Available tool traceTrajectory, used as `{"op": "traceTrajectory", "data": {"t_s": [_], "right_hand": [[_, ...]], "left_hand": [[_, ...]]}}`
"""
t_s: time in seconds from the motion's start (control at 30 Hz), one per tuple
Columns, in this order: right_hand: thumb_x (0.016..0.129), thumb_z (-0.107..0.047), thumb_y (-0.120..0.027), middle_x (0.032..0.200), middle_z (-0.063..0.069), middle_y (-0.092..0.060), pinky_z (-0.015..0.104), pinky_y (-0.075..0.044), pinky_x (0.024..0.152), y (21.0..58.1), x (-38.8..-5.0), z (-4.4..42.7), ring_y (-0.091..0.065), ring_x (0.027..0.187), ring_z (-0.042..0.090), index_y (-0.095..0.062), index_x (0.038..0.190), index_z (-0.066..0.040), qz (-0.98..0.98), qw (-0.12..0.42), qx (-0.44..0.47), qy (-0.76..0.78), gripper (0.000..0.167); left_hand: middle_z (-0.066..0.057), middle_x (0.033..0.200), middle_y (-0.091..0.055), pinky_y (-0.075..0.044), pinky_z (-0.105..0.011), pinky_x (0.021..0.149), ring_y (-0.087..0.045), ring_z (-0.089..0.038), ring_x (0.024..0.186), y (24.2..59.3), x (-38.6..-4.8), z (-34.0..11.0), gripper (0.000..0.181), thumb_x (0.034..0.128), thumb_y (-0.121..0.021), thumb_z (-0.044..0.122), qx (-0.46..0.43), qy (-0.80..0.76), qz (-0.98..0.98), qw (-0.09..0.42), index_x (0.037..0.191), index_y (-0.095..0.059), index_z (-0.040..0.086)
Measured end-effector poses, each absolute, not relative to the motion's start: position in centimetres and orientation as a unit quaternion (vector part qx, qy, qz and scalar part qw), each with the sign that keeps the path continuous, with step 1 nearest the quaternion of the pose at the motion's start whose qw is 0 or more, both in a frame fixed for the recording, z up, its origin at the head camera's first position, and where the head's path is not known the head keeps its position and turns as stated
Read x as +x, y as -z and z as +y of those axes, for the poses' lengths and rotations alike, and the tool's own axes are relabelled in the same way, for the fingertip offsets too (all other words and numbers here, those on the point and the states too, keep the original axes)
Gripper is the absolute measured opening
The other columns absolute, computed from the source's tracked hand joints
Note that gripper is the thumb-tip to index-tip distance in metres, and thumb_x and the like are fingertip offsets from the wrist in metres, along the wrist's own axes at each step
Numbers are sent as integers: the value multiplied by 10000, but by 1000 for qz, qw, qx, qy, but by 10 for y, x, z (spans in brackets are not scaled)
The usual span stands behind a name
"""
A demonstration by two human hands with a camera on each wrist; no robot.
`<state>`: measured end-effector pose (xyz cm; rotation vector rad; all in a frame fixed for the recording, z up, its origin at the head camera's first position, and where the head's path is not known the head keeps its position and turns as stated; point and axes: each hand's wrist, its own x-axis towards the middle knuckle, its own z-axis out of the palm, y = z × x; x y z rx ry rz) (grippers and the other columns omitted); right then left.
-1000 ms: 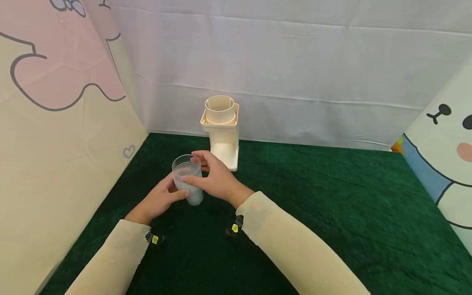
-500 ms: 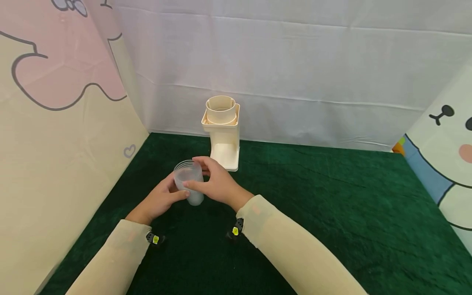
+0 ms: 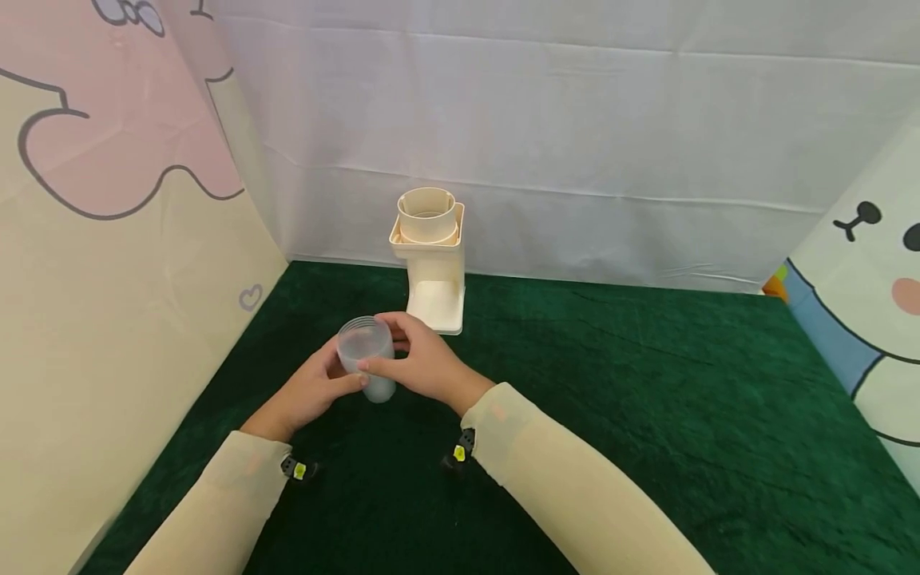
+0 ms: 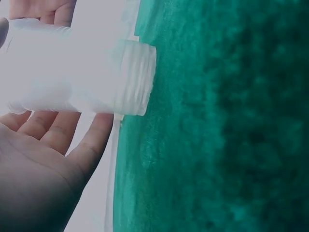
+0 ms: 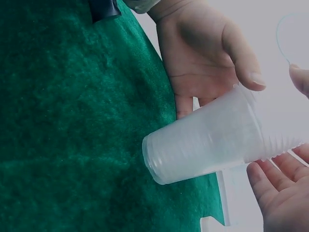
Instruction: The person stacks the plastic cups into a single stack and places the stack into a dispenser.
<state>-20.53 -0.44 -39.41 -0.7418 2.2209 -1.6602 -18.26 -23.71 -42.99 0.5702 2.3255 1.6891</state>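
Observation:
A nested stack of translucent plastic cups (image 3: 368, 343) stands mouth up, slightly tilted, between the two hands in the head view. My left hand (image 3: 307, 390) grips its lower part, thumb in front and fingers behind. With thumb and fingers my right hand (image 3: 424, 358) holds the upper part near the rims. The right wrist view shows the smooth lower cup (image 5: 207, 135) and ridged, close-set rims. In the left wrist view, the left hand (image 4: 43, 169) has its fingers along the side of the stack. Some fingers are hidden behind the cups.
Behind the hands stands a cream plastic holder (image 3: 435, 279) with a round ring (image 3: 427, 214) at its top. Green cloth (image 3: 647, 399) covers the table. A white curtain (image 3: 546, 136) hangs at the back, with printed cartoon panels at both sides.
The top cup has sunk deeper into the stack, so its rim sits closer to the others. My right hand has moved down slightly with it; the left hand stays nearly in place.

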Motion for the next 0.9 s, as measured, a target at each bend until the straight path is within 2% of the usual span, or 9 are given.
{"op": "traceTrajectory", "data": {"t_s": [0.13, 0.3, 0.37, 0.43, 0.6, 0.73, 0.9], "right_hand": [[913, -406, -792, 1389, -58, -545, 478, -446, 1094, 394, -206, -3, -549, 1247, 130, -470, 1501, -165, 768, 134, -256, 571, 713], [913, -385, -798, 1398, -48, -548, 482, -445, 1096, 394, -206, -1, -553, 1251, 128, -469, 1500, -169, 763, 137, -260, 575, 706], [915, -375, -798, 1400, -48, -549, 469, -442, 1100, 394, -206, 0, -550, 1255, 129, -469, 1499, -171, 763, 137, -261, 576, 701], [915, -370, -799, 1407, -47, -547, 442, -437, 1107, 393, -205, 1, -544, 1264, 128, -467, 1501, -172, 764, 137, -258, 575, 701], [917, -336, -802, 1434, -15, -539, 382, -449, 1092, 396, -202, 5, -539, 1285, 147, -456, 1513, -154, 770, 137, -245, 573, 713], [915, -288, -808, 1425, 9, -547, 395, -459, 1084, 401, -200, 6, -552, 1288, 176, -464, 1507, -150, 769, 140, -235, 577, 699], [910, -268, -814, 1400, -26, -550, 406, -468, 1078, 406, -197, 4, -557, 1269, 163, -471, 1495, -184, 767, 140, -228, 583, 683]], "left_hand": [[-173, 1503, -442, -412, -610, 1082, -499, -391, 1326, 427, -181, -238, 666, 1018, -645, 167, 187, -565, 796, 112, 1574, -286, 86], [-170, 1537, -393, -402, -589, 1096, -441, -401, 1379, 423, -181, -244, 752, 1006, -668, 145, 185, -563, 797, 120, 1610, -222, 107], [-167, 1581, -352, -388, -555, 1115, -388, -405, 1426, 422, -181, -248, 800, 1001, -672, 117, 188, -566, 793, 120, 1632, -180, 131], [-158, 1612, -331, -403, -468, 1118, -357, -403, 1452, 420, -181, -253, 821, 1003, -671, 109, 188, -566, 794, 116, 1645, -162, 158], [-201, 1551, -410, -453, -228, 1022, -418, -420, 1402, 416, -182, -264, 772, 1019, -653, 111, 183, -564, 799, 100, 1637, -189, 112], [-219, 1501, -442, -471, -205, 994, -467, -400, 1356, 414, -184, -269, 770, 1006, -671, 93, 182, -568, 796, 99, 1621, -209, 72], [-173, 1522, -450, -485, -232, 992, -490, -361, 1350, 415, -187, -267, 721, 991, -702, 118, 181, -567, 796, 107, 1593, -305, 105]]}}
